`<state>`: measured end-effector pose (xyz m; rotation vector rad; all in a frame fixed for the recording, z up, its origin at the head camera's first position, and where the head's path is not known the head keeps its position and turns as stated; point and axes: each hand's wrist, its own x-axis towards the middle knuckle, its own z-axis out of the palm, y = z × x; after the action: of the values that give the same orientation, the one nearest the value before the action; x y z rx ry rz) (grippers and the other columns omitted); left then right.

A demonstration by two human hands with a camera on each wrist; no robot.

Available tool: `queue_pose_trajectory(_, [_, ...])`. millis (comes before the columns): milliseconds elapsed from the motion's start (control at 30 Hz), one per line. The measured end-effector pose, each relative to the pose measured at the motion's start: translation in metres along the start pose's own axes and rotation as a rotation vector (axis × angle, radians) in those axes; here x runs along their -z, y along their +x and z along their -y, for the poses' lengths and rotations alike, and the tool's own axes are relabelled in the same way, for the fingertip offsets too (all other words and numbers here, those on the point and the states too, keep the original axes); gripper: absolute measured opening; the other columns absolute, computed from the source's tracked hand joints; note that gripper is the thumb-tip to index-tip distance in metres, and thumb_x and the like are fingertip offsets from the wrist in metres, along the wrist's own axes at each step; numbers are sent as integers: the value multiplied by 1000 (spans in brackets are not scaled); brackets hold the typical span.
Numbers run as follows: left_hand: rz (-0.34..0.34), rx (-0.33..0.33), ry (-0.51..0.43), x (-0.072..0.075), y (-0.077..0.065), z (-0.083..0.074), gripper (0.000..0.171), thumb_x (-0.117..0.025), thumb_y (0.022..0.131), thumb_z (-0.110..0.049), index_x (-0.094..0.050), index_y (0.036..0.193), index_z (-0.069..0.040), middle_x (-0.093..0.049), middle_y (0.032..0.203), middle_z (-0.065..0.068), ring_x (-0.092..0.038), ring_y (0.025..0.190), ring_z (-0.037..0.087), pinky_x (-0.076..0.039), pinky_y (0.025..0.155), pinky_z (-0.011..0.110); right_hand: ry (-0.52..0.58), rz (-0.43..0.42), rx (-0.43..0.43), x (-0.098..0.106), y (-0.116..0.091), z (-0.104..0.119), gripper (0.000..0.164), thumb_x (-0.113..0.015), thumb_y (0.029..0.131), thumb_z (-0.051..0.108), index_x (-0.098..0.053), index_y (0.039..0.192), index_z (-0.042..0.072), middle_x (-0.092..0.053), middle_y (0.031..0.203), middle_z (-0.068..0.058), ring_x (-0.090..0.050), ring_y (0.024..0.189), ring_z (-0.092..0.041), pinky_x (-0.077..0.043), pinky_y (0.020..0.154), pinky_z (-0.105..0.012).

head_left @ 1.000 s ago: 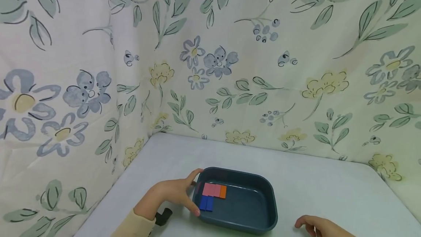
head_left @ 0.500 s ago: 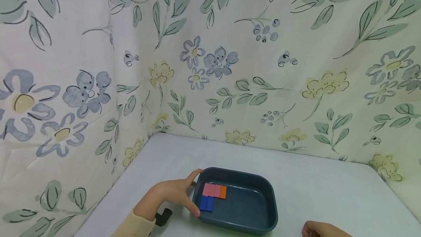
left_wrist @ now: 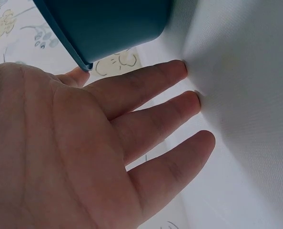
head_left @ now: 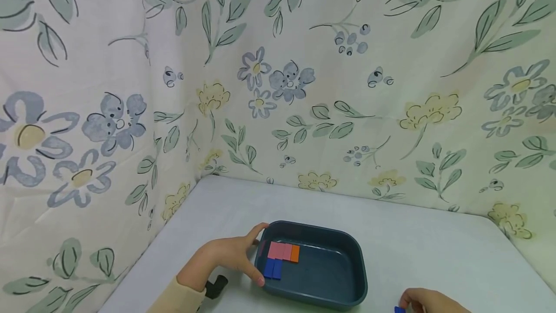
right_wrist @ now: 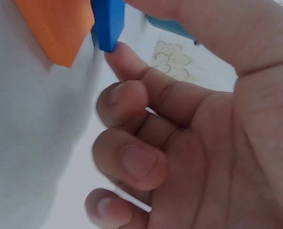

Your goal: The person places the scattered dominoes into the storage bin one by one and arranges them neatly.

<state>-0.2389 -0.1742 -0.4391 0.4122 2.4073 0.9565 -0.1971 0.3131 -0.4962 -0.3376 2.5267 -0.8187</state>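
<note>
A dark teal tray point(head_left: 363, 267) stands on the white table. My left hand point(head_left: 232, 253) spans its left end, thumb at the near corner and index finger at the far one; the other fingers point(left_wrist: 156, 114) reach out straight beside the wall. Inside that end lie pink blocks point(head_left: 279, 250), an orange block point(head_left: 295, 253) and blue blocks point(head_left: 272, 269). Right of the tray, my right hand point(head_left: 432, 300) pinches a blue block point(right_wrist: 108, 24) between thumb and index finger, other fingers curled. Beside it in the right wrist view is another orange block point(right_wrist: 60, 31), outside the head view.
A black strap and camera mount point(head_left: 215, 286) sits under my left wrist. Flowered cloth point(head_left: 304, 124) hangs behind and to the left of the table point(head_left: 417, 235), meeting its edges.
My right hand dipped toward the front edge, its fingertips going out of sight, then came back with a blue block in its pinch. The left hand and tray stayed still.
</note>
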Motion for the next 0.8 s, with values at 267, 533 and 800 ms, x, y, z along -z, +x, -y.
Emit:
queue_pose_trajectory(267, [7,-15,-8,0,0,2,125,-94,68,-39,-9,159,-30,-48,147,12,-38,138,37,-28,105,68,29,44,90,19,-5,16,37,-77,89,26,-65,112,-1,-46,78,-2,-41,62,-12,-31,56,-26])
queue_pose_trajectory(533, [19,-31,-34,0,0,3,124,-94,69,-37,-9,159,-29,-46,147,14,-37,138,37,-28,106,66,-25,-11,202,27,-16,34,50,-82,85,27,-62,119,-4,-43,79,-1,-36,59,-5,-29,52,-25])
queue_pose_trajectory(800, [9,-21,-15,0,-1,2,125,-94,68,-38,-9,159,-28,-47,147,15,-38,139,39,-28,106,67,-107,-110,252,31,-24,71,46,-80,87,29,-60,122,7,-46,84,-1,-44,63,-8,-38,53,-23])
